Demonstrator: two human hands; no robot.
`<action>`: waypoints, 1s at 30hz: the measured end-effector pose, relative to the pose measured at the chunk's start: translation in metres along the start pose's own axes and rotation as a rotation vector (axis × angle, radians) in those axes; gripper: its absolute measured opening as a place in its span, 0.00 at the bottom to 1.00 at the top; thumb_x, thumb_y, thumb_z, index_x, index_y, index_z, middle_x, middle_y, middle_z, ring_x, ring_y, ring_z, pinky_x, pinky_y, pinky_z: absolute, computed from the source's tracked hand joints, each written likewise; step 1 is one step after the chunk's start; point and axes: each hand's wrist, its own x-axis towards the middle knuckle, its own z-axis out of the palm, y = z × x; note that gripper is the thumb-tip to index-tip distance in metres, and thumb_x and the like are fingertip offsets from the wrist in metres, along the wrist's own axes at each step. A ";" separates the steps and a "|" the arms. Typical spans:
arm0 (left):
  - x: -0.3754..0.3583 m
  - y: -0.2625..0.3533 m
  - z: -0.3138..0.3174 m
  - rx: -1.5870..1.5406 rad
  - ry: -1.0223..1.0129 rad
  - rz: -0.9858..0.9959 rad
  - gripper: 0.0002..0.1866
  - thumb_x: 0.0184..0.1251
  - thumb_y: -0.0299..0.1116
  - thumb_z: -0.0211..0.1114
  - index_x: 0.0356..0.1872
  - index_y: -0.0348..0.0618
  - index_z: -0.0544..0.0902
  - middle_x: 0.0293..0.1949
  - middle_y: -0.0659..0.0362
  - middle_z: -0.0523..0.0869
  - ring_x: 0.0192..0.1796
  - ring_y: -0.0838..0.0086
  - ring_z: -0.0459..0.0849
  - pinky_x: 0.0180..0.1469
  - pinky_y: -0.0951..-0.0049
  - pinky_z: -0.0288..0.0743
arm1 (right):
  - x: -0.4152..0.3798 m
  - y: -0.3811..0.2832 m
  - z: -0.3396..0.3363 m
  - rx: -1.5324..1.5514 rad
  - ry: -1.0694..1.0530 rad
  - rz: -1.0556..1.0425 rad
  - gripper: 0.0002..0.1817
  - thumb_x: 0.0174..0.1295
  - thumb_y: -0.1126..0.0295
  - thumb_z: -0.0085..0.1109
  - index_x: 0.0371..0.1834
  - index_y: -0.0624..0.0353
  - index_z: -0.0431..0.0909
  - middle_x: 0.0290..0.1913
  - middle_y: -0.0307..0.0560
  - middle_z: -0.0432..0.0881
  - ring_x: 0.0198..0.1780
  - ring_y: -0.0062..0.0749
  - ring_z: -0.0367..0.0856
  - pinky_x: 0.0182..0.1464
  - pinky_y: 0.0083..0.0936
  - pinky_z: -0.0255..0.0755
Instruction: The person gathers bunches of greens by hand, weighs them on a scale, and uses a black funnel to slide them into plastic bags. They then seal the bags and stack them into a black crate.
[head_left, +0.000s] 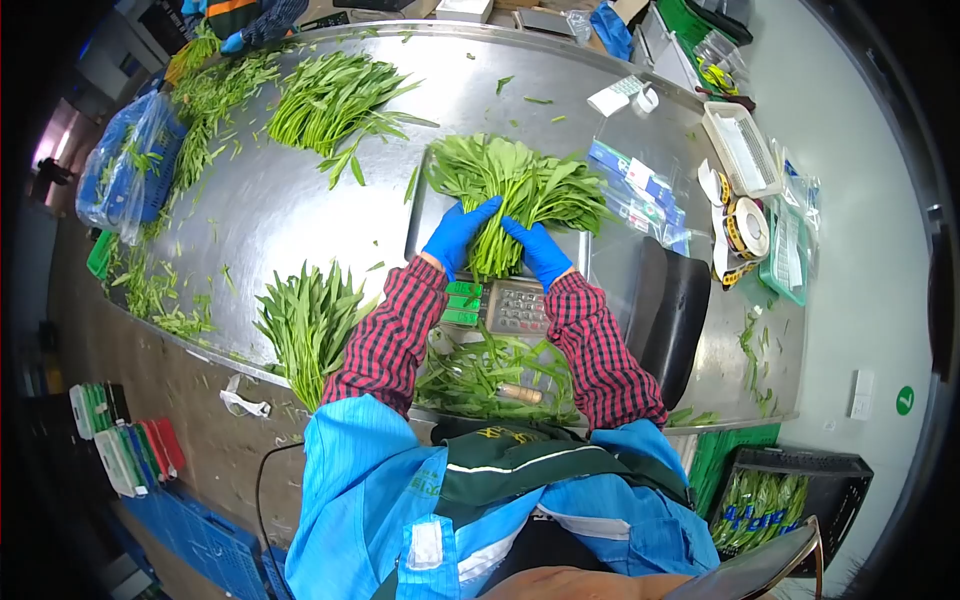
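A bunch of long-leaved greens [512, 185] lies over the metal scale platform [424, 225], leaves pointing away from me and stems toward me. My left hand [458, 236], in a blue glove, is closed round the left side of the stems. From the other side my right hand [540, 250], also gloved in blue, grips the same bunch. Just below the stems sit the scale's keypad [519, 308] and its lit green display [463, 303]. Loose leaves [490, 375] and a tool with a wooden handle [520, 393] lie between my forearms.
Two more bunches, one upper left [335, 105] and one near the front edge [308, 325], rest on the steel table [330, 220]. A tape roll [746, 228], white basket [740, 150] and black curved object [672, 320] stand right. Another person's gloved hand [233, 43] shows far left.
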 end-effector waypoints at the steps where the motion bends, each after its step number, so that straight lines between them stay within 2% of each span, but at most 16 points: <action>1: 0.000 -0.009 0.000 0.015 0.009 0.041 0.24 0.63 0.34 0.64 0.59 0.39 0.70 0.52 0.57 0.79 0.51 0.72 0.79 0.52 0.72 0.74 | -0.007 -0.003 0.002 -0.052 -0.001 -0.014 0.28 0.58 0.66 0.64 0.60 0.62 0.68 0.55 0.41 0.76 0.53 0.26 0.73 0.57 0.25 0.67; 3: -0.004 -0.031 0.008 -0.041 -0.021 0.150 0.24 0.64 0.33 0.62 0.60 0.39 0.69 0.54 0.56 0.78 0.53 0.72 0.78 0.54 0.72 0.72 | -0.021 -0.004 -0.003 -0.172 -0.009 -0.105 0.28 0.56 0.64 0.66 0.59 0.62 0.69 0.54 0.40 0.76 0.53 0.25 0.73 0.57 0.25 0.66; 6: -0.026 -0.052 0.045 -0.057 -0.015 0.111 0.29 0.66 0.37 0.61 0.63 0.37 0.63 0.57 0.55 0.75 0.57 0.71 0.75 0.58 0.72 0.69 | -0.067 -0.026 0.001 -0.255 0.005 -0.135 0.30 0.51 0.69 0.69 0.59 0.63 0.69 0.54 0.41 0.76 0.53 0.26 0.73 0.56 0.25 0.67; 9: -0.030 -0.088 0.074 -0.121 -0.136 0.000 0.33 0.64 0.43 0.62 0.64 0.37 0.62 0.58 0.54 0.73 0.59 0.70 0.73 0.61 0.70 0.66 | -0.119 -0.046 -0.015 -0.383 0.142 -0.274 0.31 0.48 0.70 0.71 0.57 0.64 0.71 0.51 0.43 0.78 0.51 0.27 0.75 0.55 0.26 0.69; 11: -0.032 -0.121 0.103 -0.135 -0.173 -0.067 0.33 0.64 0.45 0.62 0.64 0.37 0.62 0.58 0.55 0.73 0.60 0.70 0.72 0.63 0.70 0.64 | -0.165 -0.071 -0.028 -0.534 0.285 -0.231 0.30 0.45 0.70 0.72 0.54 0.67 0.72 0.49 0.46 0.80 0.49 0.28 0.78 0.53 0.28 0.70; 13: -0.041 -0.139 0.148 -0.149 -0.363 -0.115 0.30 0.65 0.46 0.61 0.61 0.38 0.66 0.58 0.57 0.74 0.59 0.73 0.72 0.63 0.72 0.62 | -0.203 -0.087 -0.047 -0.603 0.408 -0.303 0.29 0.45 0.70 0.72 0.52 0.66 0.73 0.49 0.47 0.80 0.49 0.29 0.78 0.52 0.28 0.71; 15: -0.039 -0.172 0.187 -0.141 -0.437 -0.083 0.28 0.67 0.47 0.58 0.60 0.37 0.69 0.55 0.59 0.76 0.56 0.75 0.73 0.62 0.72 0.63 | -0.243 -0.107 -0.070 -0.758 0.523 -0.307 0.30 0.45 0.65 0.72 0.52 0.64 0.74 0.48 0.49 0.81 0.48 0.34 0.80 0.51 0.30 0.72; 17: -0.041 -0.195 0.223 -0.198 -0.654 -0.214 0.28 0.68 0.48 0.56 0.60 0.36 0.68 0.58 0.59 0.73 0.58 0.75 0.71 0.61 0.72 0.63 | -0.283 -0.130 -0.076 -1.153 0.763 -0.187 0.35 0.43 0.55 0.70 0.56 0.57 0.72 0.48 0.53 0.80 0.46 0.46 0.80 0.46 0.35 0.74; 19: -0.044 -0.228 0.242 -0.257 -0.644 -0.291 0.30 0.68 0.49 0.56 0.60 0.34 0.68 0.60 0.57 0.72 0.59 0.74 0.70 0.62 0.73 0.63 | -0.304 -0.143 -0.083 -1.383 0.891 0.124 0.37 0.44 0.57 0.69 0.58 0.61 0.68 0.44 0.55 0.81 0.43 0.48 0.81 0.43 0.38 0.75; 20: -0.043 -0.247 0.237 -0.209 -0.566 -0.367 0.33 0.67 0.48 0.57 0.63 0.32 0.64 0.64 0.53 0.68 0.64 0.70 0.67 0.65 0.72 0.59 | -0.308 -0.131 -0.100 -1.538 0.918 0.156 0.40 0.43 0.57 0.70 0.60 0.62 0.66 0.43 0.56 0.80 0.41 0.48 0.81 0.42 0.39 0.75; 22: -0.043 -0.286 0.215 0.109 -0.294 -0.209 0.33 0.67 0.47 0.57 0.65 0.33 0.63 0.65 0.52 0.66 0.66 0.69 0.65 0.67 0.71 0.57 | -0.308 -0.074 -0.158 -1.834 0.970 0.216 0.45 0.41 0.56 0.70 0.62 0.65 0.61 0.39 0.59 0.79 0.39 0.50 0.81 0.41 0.40 0.76; 23: -0.043 -0.302 0.202 0.273 -0.157 -0.131 0.33 0.67 0.46 0.57 0.66 0.34 0.62 0.66 0.51 0.66 0.68 0.68 0.63 0.68 0.71 0.55 | -0.303 -0.046 -0.178 -1.788 0.929 0.260 0.54 0.37 0.53 0.73 0.65 0.68 0.54 0.39 0.60 0.77 0.34 0.49 0.81 0.37 0.38 0.76; 24: -0.042 -0.316 0.188 0.339 -0.148 -0.057 0.34 0.66 0.44 0.58 0.66 0.33 0.60 0.66 0.49 0.64 0.68 0.67 0.61 0.68 0.71 0.54 | -0.288 -0.029 -0.176 -1.926 0.859 0.620 0.59 0.35 0.52 0.74 0.68 0.67 0.48 0.49 0.63 0.73 0.40 0.47 0.81 0.38 0.36 0.76; 25: -0.040 -0.325 0.175 0.405 -0.137 0.020 0.35 0.66 0.43 0.59 0.67 0.32 0.58 0.67 0.48 0.63 0.69 0.66 0.60 0.69 0.71 0.53 | -0.287 -0.013 -0.168 -1.952 0.780 0.699 0.59 0.35 0.50 0.75 0.67 0.67 0.48 0.57 0.70 0.67 0.51 0.51 0.77 0.48 0.41 0.74; 27: -0.037 -0.327 0.162 0.474 -0.087 0.048 0.31 0.65 0.36 0.59 0.65 0.30 0.62 0.64 0.47 0.68 0.65 0.67 0.67 0.65 0.72 0.59 | -0.289 -0.014 -0.161 -1.877 0.636 0.707 0.55 0.41 0.51 0.72 0.68 0.65 0.50 0.60 0.73 0.63 0.59 0.52 0.71 0.57 0.41 0.68; 30: -0.037 -0.327 0.148 0.501 -0.047 0.045 0.27 0.66 0.31 0.58 0.63 0.30 0.64 0.61 0.49 0.72 0.61 0.69 0.71 0.62 0.74 0.63 | -0.319 -0.026 -0.175 -1.484 0.480 0.162 0.47 0.48 0.54 0.66 0.68 0.60 0.53 0.62 0.70 0.62 0.59 0.58 0.68 0.58 0.40 0.66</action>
